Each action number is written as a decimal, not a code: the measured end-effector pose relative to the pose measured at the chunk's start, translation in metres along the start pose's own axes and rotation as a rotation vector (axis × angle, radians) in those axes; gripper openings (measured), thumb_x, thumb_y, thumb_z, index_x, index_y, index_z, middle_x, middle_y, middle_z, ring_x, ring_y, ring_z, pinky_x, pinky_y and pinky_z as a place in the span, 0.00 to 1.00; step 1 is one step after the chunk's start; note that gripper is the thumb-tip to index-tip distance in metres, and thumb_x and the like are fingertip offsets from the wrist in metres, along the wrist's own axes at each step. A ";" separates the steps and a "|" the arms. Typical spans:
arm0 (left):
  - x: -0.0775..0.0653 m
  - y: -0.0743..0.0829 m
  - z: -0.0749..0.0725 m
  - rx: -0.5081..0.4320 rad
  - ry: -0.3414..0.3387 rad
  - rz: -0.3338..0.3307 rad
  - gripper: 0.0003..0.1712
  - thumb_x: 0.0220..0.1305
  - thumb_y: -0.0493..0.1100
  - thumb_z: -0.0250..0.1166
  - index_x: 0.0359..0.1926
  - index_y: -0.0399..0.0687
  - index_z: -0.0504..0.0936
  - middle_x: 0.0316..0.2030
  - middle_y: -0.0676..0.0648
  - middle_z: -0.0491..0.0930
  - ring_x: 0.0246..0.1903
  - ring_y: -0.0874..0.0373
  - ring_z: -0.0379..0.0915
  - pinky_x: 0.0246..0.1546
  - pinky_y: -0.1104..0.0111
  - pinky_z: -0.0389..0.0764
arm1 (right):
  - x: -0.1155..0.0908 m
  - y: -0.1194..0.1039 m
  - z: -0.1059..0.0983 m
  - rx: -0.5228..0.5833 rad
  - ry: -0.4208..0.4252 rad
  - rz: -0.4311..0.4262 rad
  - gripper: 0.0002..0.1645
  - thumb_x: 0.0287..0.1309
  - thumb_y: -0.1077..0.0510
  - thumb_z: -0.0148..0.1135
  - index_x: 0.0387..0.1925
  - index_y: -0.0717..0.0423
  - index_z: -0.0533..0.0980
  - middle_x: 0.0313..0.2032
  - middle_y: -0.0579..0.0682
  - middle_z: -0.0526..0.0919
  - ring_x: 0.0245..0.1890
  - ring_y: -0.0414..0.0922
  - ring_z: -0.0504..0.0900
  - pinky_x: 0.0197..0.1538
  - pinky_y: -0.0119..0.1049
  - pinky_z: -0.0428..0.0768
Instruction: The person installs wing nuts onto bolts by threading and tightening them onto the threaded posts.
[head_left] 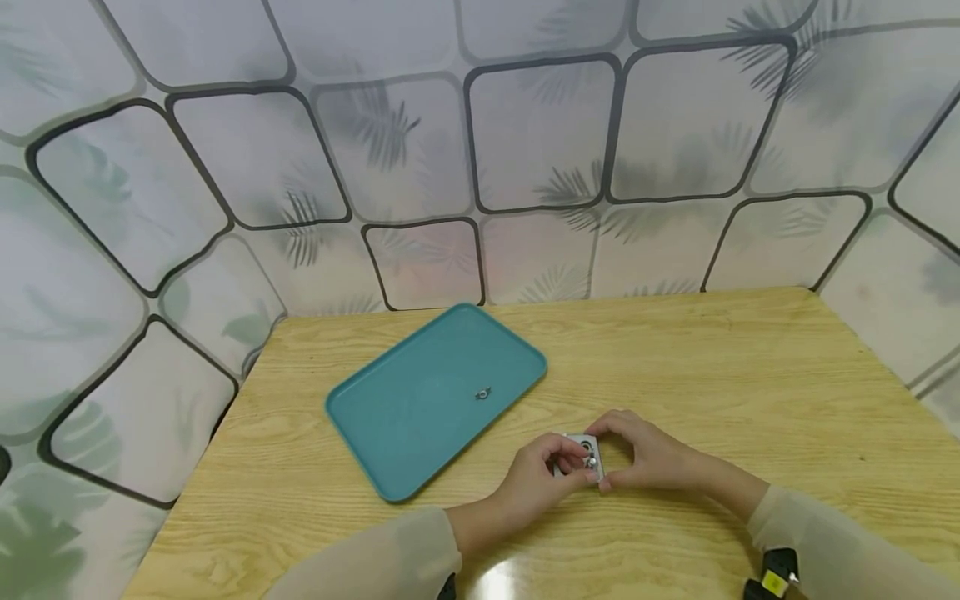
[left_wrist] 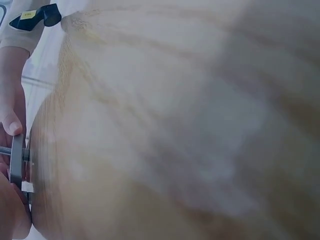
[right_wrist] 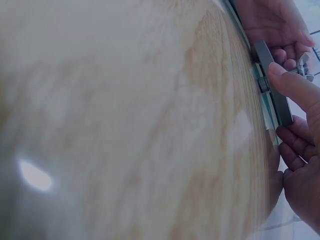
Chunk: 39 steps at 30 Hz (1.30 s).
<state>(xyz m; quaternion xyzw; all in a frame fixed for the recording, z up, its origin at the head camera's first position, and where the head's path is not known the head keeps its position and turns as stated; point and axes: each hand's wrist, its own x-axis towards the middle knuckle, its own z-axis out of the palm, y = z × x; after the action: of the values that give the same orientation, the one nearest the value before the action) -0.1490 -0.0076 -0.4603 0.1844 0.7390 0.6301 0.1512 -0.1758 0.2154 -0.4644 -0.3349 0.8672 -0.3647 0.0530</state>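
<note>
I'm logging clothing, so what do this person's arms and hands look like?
The left hand and right hand wear no gloves. The left sleeve and right sleeve are pale beige. A black device with a yellow label sits by the right sleeve; a dark edge shows by the left.

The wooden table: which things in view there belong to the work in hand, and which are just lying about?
In the work:
metal plate, held by the right hand, with the left hand at it
bolt, through the plate
wing nut, apparently on that bolt

Lying about:
teal tray
small metal part on it, untouched, though possibly meant for this work
</note>
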 end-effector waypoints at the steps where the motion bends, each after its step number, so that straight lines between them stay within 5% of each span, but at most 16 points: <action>1: 0.000 -0.001 0.000 0.005 0.001 0.001 0.11 0.55 0.39 0.70 0.40 0.43 0.81 0.35 0.46 0.78 0.30 0.67 0.69 0.33 0.77 0.72 | 0.000 0.001 0.000 -0.001 0.001 -0.003 0.31 0.46 0.43 0.73 0.51 0.47 0.73 0.49 0.41 0.76 0.50 0.40 0.70 0.53 0.40 0.70; 13: -0.002 -0.003 0.000 0.031 -0.005 0.061 0.10 0.58 0.40 0.68 0.42 0.44 0.83 0.34 0.49 0.78 0.30 0.69 0.69 0.33 0.77 0.73 | -0.002 0.004 0.002 -0.003 -0.006 -0.003 0.32 0.45 0.43 0.73 0.52 0.45 0.72 0.49 0.41 0.76 0.50 0.39 0.70 0.53 0.39 0.70; 27: 0.001 -0.003 -0.003 0.052 0.064 0.002 0.06 0.62 0.41 0.65 0.36 0.43 0.77 0.31 0.52 0.77 0.32 0.68 0.70 0.35 0.77 0.71 | -0.001 0.003 0.003 0.008 -0.012 0.019 0.32 0.45 0.41 0.73 0.51 0.44 0.72 0.50 0.41 0.76 0.51 0.40 0.70 0.54 0.38 0.70; 39: 0.001 0.000 -0.003 0.013 -0.012 0.015 0.11 0.56 0.41 0.70 0.39 0.44 0.81 0.31 0.50 0.79 0.29 0.68 0.71 0.32 0.77 0.74 | 0.001 0.000 0.000 0.018 -0.018 0.023 0.32 0.45 0.42 0.73 0.52 0.45 0.72 0.50 0.42 0.76 0.51 0.41 0.70 0.54 0.41 0.70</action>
<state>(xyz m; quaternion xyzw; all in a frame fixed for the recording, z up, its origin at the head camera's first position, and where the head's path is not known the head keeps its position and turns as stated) -0.1511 -0.0096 -0.4597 0.1946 0.7408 0.6253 0.1495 -0.1762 0.2148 -0.4644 -0.3277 0.8671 -0.3689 0.0682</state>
